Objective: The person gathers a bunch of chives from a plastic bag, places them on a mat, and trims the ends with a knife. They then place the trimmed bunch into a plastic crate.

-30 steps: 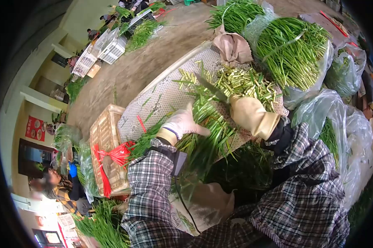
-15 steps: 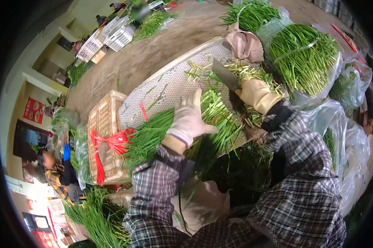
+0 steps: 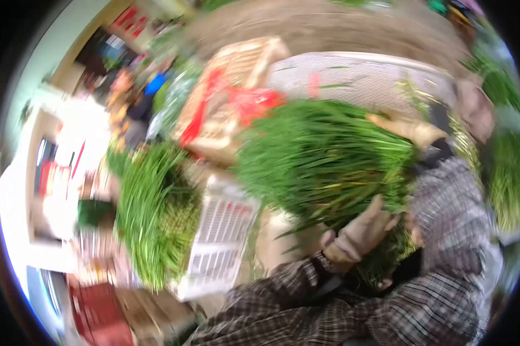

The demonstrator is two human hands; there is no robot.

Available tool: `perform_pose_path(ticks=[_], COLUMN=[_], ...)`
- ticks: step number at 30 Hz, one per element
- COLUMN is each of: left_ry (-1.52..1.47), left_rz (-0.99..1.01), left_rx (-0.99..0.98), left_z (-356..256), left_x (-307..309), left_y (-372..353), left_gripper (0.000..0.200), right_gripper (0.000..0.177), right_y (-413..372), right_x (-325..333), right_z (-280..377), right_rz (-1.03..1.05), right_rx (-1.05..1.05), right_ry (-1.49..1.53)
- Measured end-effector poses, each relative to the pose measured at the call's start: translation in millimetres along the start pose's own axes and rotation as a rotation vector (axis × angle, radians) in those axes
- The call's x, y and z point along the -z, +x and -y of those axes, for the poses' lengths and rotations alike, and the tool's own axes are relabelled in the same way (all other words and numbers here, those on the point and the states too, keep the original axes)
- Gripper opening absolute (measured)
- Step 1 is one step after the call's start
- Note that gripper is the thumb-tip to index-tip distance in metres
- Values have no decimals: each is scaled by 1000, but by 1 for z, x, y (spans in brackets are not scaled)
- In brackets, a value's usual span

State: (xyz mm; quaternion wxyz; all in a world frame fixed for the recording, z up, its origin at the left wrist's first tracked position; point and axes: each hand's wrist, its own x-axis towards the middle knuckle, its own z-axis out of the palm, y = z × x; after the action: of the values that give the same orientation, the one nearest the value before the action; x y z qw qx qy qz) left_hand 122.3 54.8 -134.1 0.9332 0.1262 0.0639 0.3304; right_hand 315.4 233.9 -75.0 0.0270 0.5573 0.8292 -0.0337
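A big bunch of long leafy green chives (image 3: 323, 155) lies between my two gloved hands, leaf tips to the left and cut stems to the right. My right hand (image 3: 407, 130), in a yellowish glove, presses on the far side of the bunch near the stem ends. On the near side, my left hand (image 3: 361, 233) in a pale glove holds the bunch with its fingers against the stems. Beside the right wrist is a dark flat shape (image 3: 440, 118), too blurred to tell whether it is the knife. Motion smears the view.
Behind the bunch is the patterned work table (image 3: 363, 72). A wicker basket (image 3: 237, 63) with red ribbon (image 3: 257, 104) stands left. Nearer are a white plastic crate (image 3: 222, 236) and another chive pile (image 3: 156, 213). A co-worker with a blue glove (image 3: 155, 84) is at the far left.
The view has swung left. The chives have come off the table toward the crate side between both hands. My right hand has gone from the knife's handle to the bunch.
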Motion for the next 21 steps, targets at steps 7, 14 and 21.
perform_pose_path(ticks=[7, 14, 21], left_ry=[-585, 138, 607], left_rz=[119, -100, -43], left_rx=[-64, -265, -575], left_z=[1, 9, -51], left_x=[7, -55, -109], left_y=[-8, -95, -184], left_gripper=[63, 62, 68], right_gripper=[130, 110, 115], right_y=[-49, -153, -198], right_x=[42, 72, 108], right_z=[41, 137, 219], right_rz=[559, 293, -211], right_rx=[-27, -177, -49], right_ry=[794, 1409, 1116])
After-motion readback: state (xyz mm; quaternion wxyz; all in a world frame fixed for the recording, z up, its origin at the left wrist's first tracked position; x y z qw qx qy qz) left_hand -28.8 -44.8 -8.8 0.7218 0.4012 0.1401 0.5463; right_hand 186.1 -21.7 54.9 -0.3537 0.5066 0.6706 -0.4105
